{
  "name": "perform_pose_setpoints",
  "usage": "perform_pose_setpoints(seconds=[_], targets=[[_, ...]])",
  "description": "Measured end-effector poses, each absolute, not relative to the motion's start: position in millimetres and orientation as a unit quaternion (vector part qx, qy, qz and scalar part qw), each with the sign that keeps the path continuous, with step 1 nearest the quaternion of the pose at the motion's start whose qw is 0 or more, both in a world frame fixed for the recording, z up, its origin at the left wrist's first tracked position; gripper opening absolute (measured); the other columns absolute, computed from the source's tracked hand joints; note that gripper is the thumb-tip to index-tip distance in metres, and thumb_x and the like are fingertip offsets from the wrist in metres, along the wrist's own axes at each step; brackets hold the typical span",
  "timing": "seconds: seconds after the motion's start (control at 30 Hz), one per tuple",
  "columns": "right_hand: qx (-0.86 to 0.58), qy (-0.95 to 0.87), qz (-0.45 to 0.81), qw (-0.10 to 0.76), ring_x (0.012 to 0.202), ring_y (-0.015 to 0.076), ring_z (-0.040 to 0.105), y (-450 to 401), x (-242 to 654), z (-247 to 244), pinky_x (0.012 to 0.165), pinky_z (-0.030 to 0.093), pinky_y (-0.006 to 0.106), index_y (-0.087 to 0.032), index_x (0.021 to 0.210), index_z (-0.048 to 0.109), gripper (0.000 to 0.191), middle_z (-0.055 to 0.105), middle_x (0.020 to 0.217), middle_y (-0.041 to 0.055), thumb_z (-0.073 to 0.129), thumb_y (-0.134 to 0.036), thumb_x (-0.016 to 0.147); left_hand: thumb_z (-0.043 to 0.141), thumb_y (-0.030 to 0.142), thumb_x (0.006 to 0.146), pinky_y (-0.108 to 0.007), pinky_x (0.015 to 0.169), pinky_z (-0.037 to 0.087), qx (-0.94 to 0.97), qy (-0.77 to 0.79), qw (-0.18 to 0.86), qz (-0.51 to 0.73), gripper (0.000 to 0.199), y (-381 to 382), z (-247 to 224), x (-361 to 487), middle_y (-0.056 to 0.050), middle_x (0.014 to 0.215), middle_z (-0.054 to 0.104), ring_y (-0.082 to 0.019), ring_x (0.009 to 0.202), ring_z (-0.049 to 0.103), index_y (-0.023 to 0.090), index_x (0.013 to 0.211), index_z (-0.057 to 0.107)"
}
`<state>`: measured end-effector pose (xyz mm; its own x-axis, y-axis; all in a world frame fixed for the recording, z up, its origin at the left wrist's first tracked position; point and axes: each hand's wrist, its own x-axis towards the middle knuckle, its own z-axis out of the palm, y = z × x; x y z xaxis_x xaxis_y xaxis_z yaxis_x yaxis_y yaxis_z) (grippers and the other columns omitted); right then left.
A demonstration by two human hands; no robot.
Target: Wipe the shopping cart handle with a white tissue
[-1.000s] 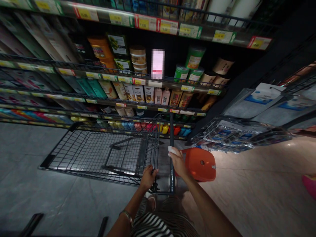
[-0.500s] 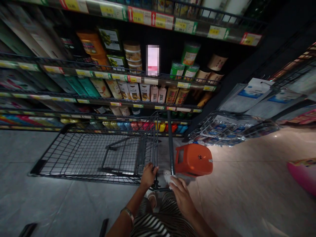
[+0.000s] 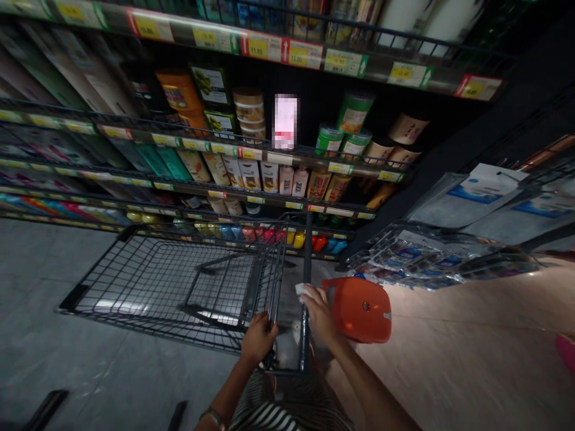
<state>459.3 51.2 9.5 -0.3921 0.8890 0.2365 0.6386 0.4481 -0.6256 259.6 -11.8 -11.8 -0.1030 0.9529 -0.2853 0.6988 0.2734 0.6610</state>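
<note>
A black wire shopping cart [image 3: 135, 269] stands sideways before me, with its folding seat frame inside the basket. My left hand [image 3: 257, 339] is closed around the wire rim at the cart's handle end. Over the dark handlebar [image 3: 308, 257] lies my right hand [image 3: 320, 314], its fingers curled on a crumpled white cloth or tissue [image 3: 303, 292]. The cloth touches the bar, and most of it is hidden under the fingers. Both feet are partly covered by the cart frame.
Shelves of bottles and jars [image 3: 249, 114] run along the far side of the cart. An orange plastic stool [image 3: 365, 308] stands just right of the handlebar. Clear hanging packs [image 3: 417, 254] jut out from the shelf end.
My right hand has slid along the handlebar away from me with the white cloth. My left hand has shifted slightly left and nearer. The view has tilted a little upward.
</note>
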Motion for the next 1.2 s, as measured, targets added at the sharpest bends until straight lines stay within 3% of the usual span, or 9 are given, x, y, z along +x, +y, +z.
perform_pose_setpoints(seconds=[0.1,0.33,0.5,0.73,0.9,1.2], targets=[[-0.463,-0.811,0.227,0.275,0.117,0.0205,0.047,96.2,457.6,8.7,0.097,0.044,0.04,-0.022,0.109,0.067,0.037,0.059,0.127,0.0075,0.036,-0.011,0.091,0.044,0.039,0.08,-0.035,0.091,0.046,0.563,0.727,0.347,0.183,0.026,-12.9,-10.6,261.4,-0.009,0.091,0.065,-0.022,0.096,0.061,0.02,0.069,0.058],[-0.428,-0.831,0.215,0.283,0.113,0.0221,0.048,181.3,458.1,5.3,0.096,0.043,0.042,-0.021,0.106,0.069,0.038,0.059,0.125,0.0086,0.036,-0.012,0.09,0.048,0.042,0.076,-0.04,0.105,0.04,0.507,0.762,0.352,0.196,0.036,-20.6,-19.5,263.7,-0.013,0.12,0.064,-0.025,0.121,0.054,0.017,0.095,0.066],[-0.421,-0.843,0.196,0.272,0.109,0.023,0.049,241.2,455.0,6.0,0.095,0.043,0.04,-0.021,0.1,0.071,0.037,0.061,0.122,0.0073,0.037,-0.013,0.088,0.052,0.04,0.074,-0.039,0.104,0.042,0.458,0.789,0.349,0.214,0.045,-27.5,-21.5,267.9,-0.011,0.122,0.064,-0.025,0.12,0.055,0.017,0.111,0.064],[-0.418,-0.848,0.184,0.27,0.101,0.0249,0.05,302.2,450.7,6.7,0.091,0.044,0.037,-0.021,0.091,0.073,0.033,0.062,0.118,0.0081,0.041,-0.016,0.087,0.052,0.04,0.077,-0.041,0.106,0.04,0.371,0.799,0.348,0.321,0.046,-44.7,-27.1,283.9,-0.008,0.129,0.06,-0.023,0.122,0.053,0.02,0.118,0.06],[-0.423,-0.844,0.177,0.279,0.106,0.0254,0.048,302.0,446.8,4.8,0.093,0.041,0.04,-0.017,0.099,0.071,0.037,0.058,0.122,0.0114,0.035,-0.017,0.091,0.053,0.042,0.079,-0.044,0.107,0.04,0.376,0.822,0.265,0.336,0.029,-52.6,-30.8,292.2,-0.008,0.141,0.045,-0.026,0.127,0.048,0.022,0.093,0.068],[-0.366,-0.858,0.216,0.287,0.12,0.0237,0.044,214.9,469.5,-7.0,0.099,0.036,0.045,-0.017,0.115,0.062,0.039,0.052,0.132,0.0128,0.035,-0.013,0.088,0.05,0.046,0.082,-0.044,0.099,0.047,0.366,0.851,0.217,0.308,0.038,-64.7,-21.7,299.3,-0.007,0.131,0.046,-0.025,0.117,0.053,0.028,0.111,0.065]])
